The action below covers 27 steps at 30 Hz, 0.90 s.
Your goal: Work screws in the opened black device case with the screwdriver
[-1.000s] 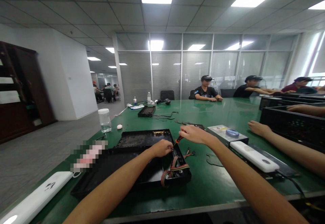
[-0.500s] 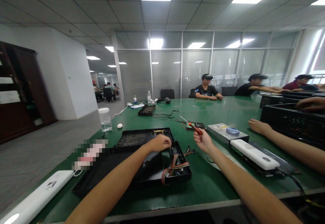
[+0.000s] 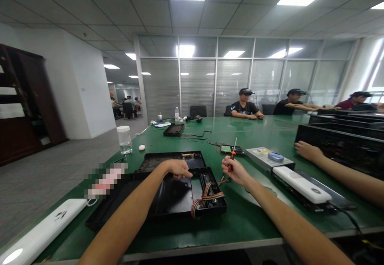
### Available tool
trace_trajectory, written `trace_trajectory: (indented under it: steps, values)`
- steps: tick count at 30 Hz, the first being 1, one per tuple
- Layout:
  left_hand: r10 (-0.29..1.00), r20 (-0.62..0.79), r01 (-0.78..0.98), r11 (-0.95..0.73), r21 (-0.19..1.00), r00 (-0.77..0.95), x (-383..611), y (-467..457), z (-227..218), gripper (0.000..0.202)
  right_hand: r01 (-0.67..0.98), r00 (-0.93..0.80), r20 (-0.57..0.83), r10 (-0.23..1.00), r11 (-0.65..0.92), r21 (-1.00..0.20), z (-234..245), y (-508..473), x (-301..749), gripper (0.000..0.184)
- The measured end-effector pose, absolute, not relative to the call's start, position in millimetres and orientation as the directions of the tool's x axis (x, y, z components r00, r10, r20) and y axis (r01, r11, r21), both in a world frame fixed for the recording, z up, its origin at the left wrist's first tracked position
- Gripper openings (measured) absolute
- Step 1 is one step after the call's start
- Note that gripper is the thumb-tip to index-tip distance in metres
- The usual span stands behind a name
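Where the green table point(image 3: 246, 221) comes nearest, an open black case point(image 3: 177, 197) holds a striped ribbon cable point(image 3: 207, 201) at its right end. The left hand point(image 3: 177, 168) rests on the case with its fingers loose, gripping nothing. Just right of the case, the right hand point(image 3: 237, 171) clenches a screwdriver point(image 3: 232, 155) upright. Beyond lie a circuit board point(image 3: 229, 149) and a disc drive point(image 3: 261, 155).

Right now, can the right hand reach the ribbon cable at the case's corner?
Probably yes: the right hand is just beside the ribbon cable with nothing between them, though it holds a screwdriver.
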<state>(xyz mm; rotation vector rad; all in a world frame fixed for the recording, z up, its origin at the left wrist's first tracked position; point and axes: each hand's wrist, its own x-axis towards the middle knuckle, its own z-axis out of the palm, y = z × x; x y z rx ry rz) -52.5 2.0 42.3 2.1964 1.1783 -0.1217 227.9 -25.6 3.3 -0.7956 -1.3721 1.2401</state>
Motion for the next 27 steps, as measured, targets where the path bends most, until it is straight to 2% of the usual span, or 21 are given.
trace_trajectory:
  steps: [2, 3, 5, 7, 8, 9, 11, 14, 16, 19, 22, 27]
  values:
    - [0.775, -0.138, 0.728, -0.494, 0.476, 0.616, -53, 2, 51, 0.048, 0.127, -0.226, 0.357, 0.907, 0.390, -0.912, 12, -42, 223, 0.028]
    - [0.785, -0.037, 0.710, -0.538, 0.453, 0.619, -53, 3, 56, 0.049, 0.291, -0.298, 0.400, 0.867, 0.482, -0.827, 16, -54, 220, 0.031]
    - [0.788, 0.090, 0.716, -0.595, 0.366, 0.609, -55, 6, 63, 0.042, 0.514, -0.537, 0.421, 0.731, 0.680, -0.523, 21, -86, 213, 0.028]
    - [0.800, 0.116, 0.766, -0.598, 0.237, 0.589, -59, 9, 66, 0.029, 0.567, -0.741, 0.303, 0.599, 0.800, -0.196, 21, -123, 206, 0.017]
    - [0.809, 0.092, 0.791, -0.588, 0.171, 0.581, -62, 10, 65, 0.026, 0.610, -0.752, 0.269, 0.602, 0.790, -0.062, 20, -140, 203, 0.019]
    - [0.817, 0.047, 0.809, -0.577, 0.113, 0.575, -64, 11, 63, 0.025, 0.648, -0.744, 0.252, 0.619, 0.761, 0.042, 17, -156, 202, 0.022]
    - [0.817, -0.073, 0.821, -0.569, 0.053, 0.571, -69, 12, 56, 0.021, 0.678, -0.732, 0.224, 0.643, 0.719, 0.153, 11, -180, 203, 0.023]
    - [0.795, -0.186, 0.815, -0.576, 0.066, 0.577, -74, 12, 43, 0.016, 0.683, -0.729, 0.216, 0.650, 0.711, 0.166, 2, -195, 212, 0.018]
    - [0.783, -0.183, 0.801, -0.596, 0.052, 0.594, -74, 13, 37, 0.011, 0.716, -0.694, 0.247, 0.676, 0.683, 0.142, -3, -195, 217, 0.017]
    - [0.745, -0.149, 0.749, -0.661, -0.035, 0.650, -71, 14, 39, 0.009, 0.780, -0.618, 0.287, 0.732, 0.616, 0.107, -9, -190, 218, 0.016]
    - [0.715, -0.078, 0.710, -0.699, -0.083, 0.695, -68, 9, 57, 0.011, 0.793, -0.598, 0.301, 0.743, 0.602, 0.089, -9, -180, 213, 0.016]
    - [0.659, -0.022, 0.657, -0.751, -0.064, 0.752, -68, -25, 104, 0.014, 0.791, -0.606, 0.257, 0.753, 0.603, 0.100, 1, -134, 203, 0.017]
